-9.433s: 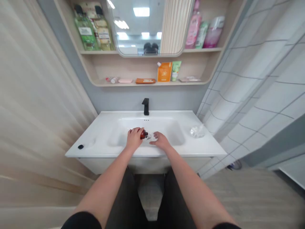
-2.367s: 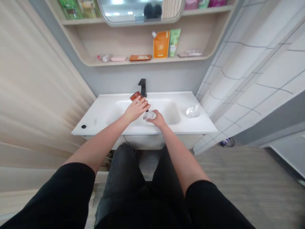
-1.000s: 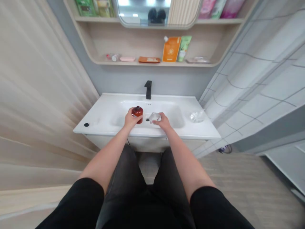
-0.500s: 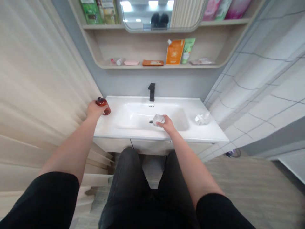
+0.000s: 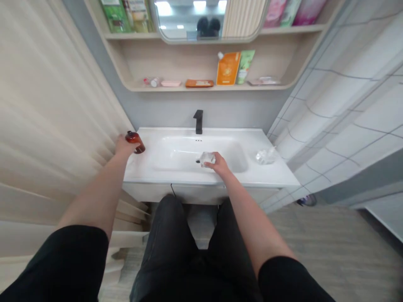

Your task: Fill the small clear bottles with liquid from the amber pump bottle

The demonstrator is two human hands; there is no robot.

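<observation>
room between bottle [image 5: 138, 144] and cup [image 5: 206, 158], faucet [image 5: 199, 122] behind

Mirror [image 5: 233, 23]: ceiling lights [image 5: 163, 8] are reflected in it as overexposed white patches.
Counter [image 5: 277, 176]: bright, even light is spread over it, and the white is nearly washed out.
Basin [image 5: 185, 147]: a thin highlight is caught on its left side; shading is soft.
Clear container [image 5: 207, 158]: its outline is blurred by glints.
Shelf bottles [image 5: 117, 19]: print is smeared beyond reading.
Left curtain [image 5: 37, 126]: folds are softened and stretched towards the edge.
Tiled wall [image 5: 352, 130]: its lines are bent by wide-angle distortion.
Sleeves [image 5: 66, 256]: detail is lost in black.
</observation>
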